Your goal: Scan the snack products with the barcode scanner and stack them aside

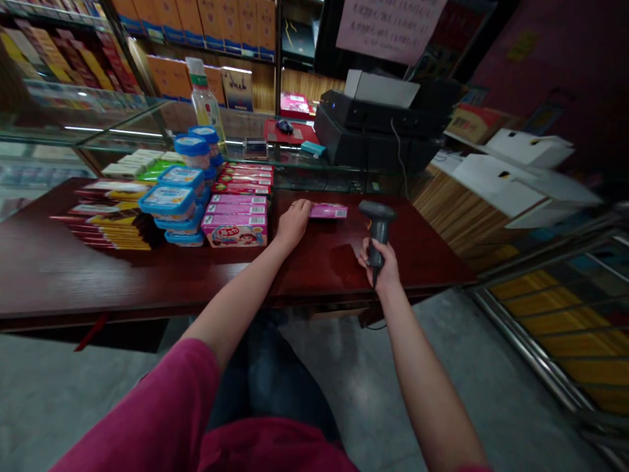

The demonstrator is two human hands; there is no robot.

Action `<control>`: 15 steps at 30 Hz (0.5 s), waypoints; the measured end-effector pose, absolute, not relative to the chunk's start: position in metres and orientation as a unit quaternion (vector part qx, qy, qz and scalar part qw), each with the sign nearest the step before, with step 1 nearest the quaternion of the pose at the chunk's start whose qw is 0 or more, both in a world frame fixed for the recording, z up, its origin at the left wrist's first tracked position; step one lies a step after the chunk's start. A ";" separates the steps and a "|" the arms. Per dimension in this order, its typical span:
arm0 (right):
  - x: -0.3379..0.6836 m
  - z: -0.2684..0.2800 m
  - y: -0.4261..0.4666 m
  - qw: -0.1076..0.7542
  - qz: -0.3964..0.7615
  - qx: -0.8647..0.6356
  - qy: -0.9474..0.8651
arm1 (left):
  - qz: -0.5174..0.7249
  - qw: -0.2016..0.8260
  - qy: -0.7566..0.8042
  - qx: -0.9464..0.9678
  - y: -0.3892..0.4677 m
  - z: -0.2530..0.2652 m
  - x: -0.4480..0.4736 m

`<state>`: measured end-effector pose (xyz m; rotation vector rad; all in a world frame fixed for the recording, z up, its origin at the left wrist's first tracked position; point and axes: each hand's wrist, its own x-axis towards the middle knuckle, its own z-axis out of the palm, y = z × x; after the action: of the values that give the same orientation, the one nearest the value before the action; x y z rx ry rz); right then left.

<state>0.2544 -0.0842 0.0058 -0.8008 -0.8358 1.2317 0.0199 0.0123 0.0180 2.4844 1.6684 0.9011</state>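
My right hand (383, 263) is wrapped round the handle of a dark barcode scanner (379, 229), held upright above the dark red wooden table (324, 269). A flat pink box (330, 210) lies on the table with its barcode end toward the scanner. At the other end of that box, my left hand (293, 224) is closed on it, fingers partly hidden. Just left of this hand stands a stack of pink boxes (236, 231), with red boxes (246, 178) behind it. Blue-lidded plastic tubs (170, 200) are piled beside them.
Yellow and dark red packets (115, 216) lie stacked at the left. Behind the table is a glass counter with a tall bottle (206, 105), a mouse (285, 126) and a black machine (378, 128). White boxes (501, 177) stand right, near a metal rail (535, 354).
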 end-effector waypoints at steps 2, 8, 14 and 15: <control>0.251 0.006 -0.087 0.642 0.549 -0.368 -0.389 | 0.296 0.007 0.542 0.786 0.022 0.017 0.021; 0.247 0.010 -0.089 0.625 0.561 -0.383 -0.385 | 0.330 0.014 0.539 0.775 0.032 0.011 0.020; 0.246 0.012 -0.089 0.615 0.563 -0.390 -0.390 | 0.360 0.017 0.512 0.780 0.035 0.004 0.018; 0.246 0.011 -0.090 0.616 0.562 -0.392 -0.390 | 0.369 0.018 0.507 0.779 0.036 0.004 0.017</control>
<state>0.2457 -0.0895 0.0113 -0.9017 -0.8970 1.2931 0.0171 0.0357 0.0039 2.4199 1.5737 1.1445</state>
